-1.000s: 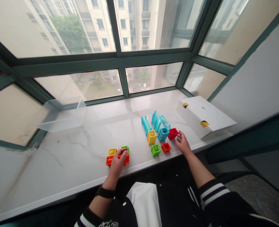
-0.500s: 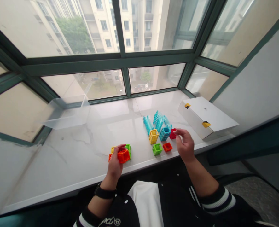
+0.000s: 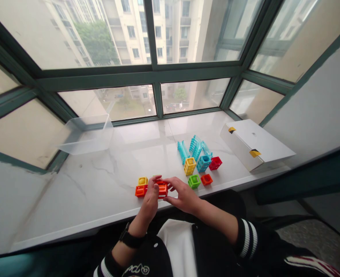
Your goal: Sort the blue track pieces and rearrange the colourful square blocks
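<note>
Near the front edge, my left hand (image 3: 150,201) is closed around an orange hollow block (image 3: 163,189). Thumb and fingers of my right hand (image 3: 184,195) grip the same block at its right end. Just left of my left hand lie another orange block (image 3: 140,191) and a yellow block (image 3: 142,181), side by side and touching. My fingers partly cover what is behind them. To the right of both hands sit a green block (image 3: 194,181) and a small red-orange block (image 3: 206,179).
Farther back stand a taller yellow block (image 3: 189,166), a blue block (image 3: 203,163), a red block (image 3: 215,163) and several light-blue ribbed pieces (image 3: 195,147). A white box (image 3: 259,140) is at the right, a clear plastic bin (image 3: 86,148) at the back left, below the windows.
My right hand has left the red block at the right and moved left to the orange block in my left hand. The red block stays on the sill.
</note>
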Tool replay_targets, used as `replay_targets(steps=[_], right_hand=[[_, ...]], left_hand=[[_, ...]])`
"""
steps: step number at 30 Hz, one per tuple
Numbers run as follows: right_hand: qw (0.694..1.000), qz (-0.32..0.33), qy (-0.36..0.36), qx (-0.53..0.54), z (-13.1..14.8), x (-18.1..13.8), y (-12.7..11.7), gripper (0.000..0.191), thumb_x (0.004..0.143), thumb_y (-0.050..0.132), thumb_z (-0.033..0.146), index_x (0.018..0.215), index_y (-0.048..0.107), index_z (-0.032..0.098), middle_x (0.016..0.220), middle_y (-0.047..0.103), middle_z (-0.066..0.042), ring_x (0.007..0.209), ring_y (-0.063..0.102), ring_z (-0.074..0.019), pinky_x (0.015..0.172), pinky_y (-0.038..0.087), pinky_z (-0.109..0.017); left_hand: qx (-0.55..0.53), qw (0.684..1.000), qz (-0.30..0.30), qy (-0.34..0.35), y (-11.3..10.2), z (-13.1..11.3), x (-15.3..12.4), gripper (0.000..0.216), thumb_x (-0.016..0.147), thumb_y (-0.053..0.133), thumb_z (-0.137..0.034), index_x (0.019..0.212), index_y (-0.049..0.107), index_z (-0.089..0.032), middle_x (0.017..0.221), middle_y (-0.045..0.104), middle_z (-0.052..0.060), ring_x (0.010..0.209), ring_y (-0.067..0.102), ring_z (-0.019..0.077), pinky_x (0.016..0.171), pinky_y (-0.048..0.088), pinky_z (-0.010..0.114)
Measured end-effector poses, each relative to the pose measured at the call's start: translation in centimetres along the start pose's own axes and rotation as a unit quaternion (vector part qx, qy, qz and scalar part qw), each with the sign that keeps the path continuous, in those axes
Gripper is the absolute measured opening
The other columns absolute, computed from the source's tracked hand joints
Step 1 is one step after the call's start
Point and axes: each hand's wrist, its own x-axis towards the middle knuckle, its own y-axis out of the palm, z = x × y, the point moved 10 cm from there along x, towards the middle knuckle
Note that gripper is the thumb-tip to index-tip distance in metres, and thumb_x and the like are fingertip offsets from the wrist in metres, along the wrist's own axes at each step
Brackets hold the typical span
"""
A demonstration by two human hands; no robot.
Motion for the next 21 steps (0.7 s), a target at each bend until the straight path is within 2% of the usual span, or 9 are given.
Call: replay_targets(steps=[4,7,12,14,18,21], right_hand=[[0.998,-0.039,-0.031,-0.039,0.6,-0.2,-1.5,0.060,0.087,0.082,0.019,0.140,0.057,0.030,0.124,0.067,-0.007,0.109,0.067,-0.0232,0.097,0.059,-0.042],[0.992,-0.070,-0.061,-0.083,0.9,-0.4,-2.5,0.056,0.090,0.078,0.017,0.141,0.058,0.031,0.127,0.066,-0.008,0.117,0.064,-0.0261,0.103,0.056,-0.045],[0.985,-0.087,-0.090,-0.117,1.1,-0.6,-2.9,0.054,0.095,0.066,0.012,0.143,0.059,0.034,0.127,0.064,-0.009,0.119,0.062,-0.0265,0.103,0.056,-0.047],[0.988,-0.077,-0.084,-0.104,1.0,-0.5,-2.8,0.054,0.093,0.068,0.013,0.143,0.058,0.033,0.128,0.063,-0.009,0.121,0.061,-0.0265,0.105,0.056,-0.046],[0.996,-0.049,-0.060,-0.054,0.6,-0.3,-2.6,0.054,0.090,0.076,0.021,0.141,0.059,0.029,0.134,0.060,-0.011,0.128,0.059,-0.0271,0.111,0.053,-0.047],[0.997,-0.056,-0.039,-0.020,0.1,-0.1,-2.9,0.054,0.093,0.072,0.021,0.144,0.055,0.027,0.139,0.059,-0.012,0.127,0.061,-0.0257,0.110,0.055,-0.046]], left_hand=[[0.003,1.000,-0.020,0.004,-0.2,-0.3,0.2,0.050,0.096,0.066,-0.058,0.133,0.056,-0.027,0.123,0.065,0.007,0.113,0.065,0.0226,0.101,0.053,0.039],[-0.024,0.999,-0.018,-0.040,0.3,0.6,0.4,0.051,0.092,0.072,-0.053,0.133,0.057,-0.026,0.121,0.065,0.007,0.113,0.066,0.0227,0.100,0.054,0.038],[-0.121,0.986,0.008,-0.110,1.6,1.9,0.3,0.048,0.090,0.076,-0.050,0.126,0.059,-0.023,0.121,0.068,0.008,0.109,0.069,0.0237,0.093,0.059,0.040],[-0.114,0.988,0.002,-0.101,1.4,1.8,0.4,0.049,0.089,0.078,-0.048,0.126,0.058,-0.023,0.118,0.070,0.008,0.109,0.070,0.0236,0.093,0.058,0.039],[-0.042,0.998,-0.023,-0.041,0.2,0.7,0.7,0.054,0.083,0.084,-0.043,0.126,0.058,-0.023,0.120,0.070,0.009,0.114,0.068,0.0246,0.097,0.055,0.039],[0.019,0.999,-0.034,0.001,-0.3,-0.2,0.7,0.056,0.079,0.087,-0.040,0.125,0.059,-0.024,0.124,0.068,0.010,0.115,0.067,0.0262,0.096,0.056,0.040]])
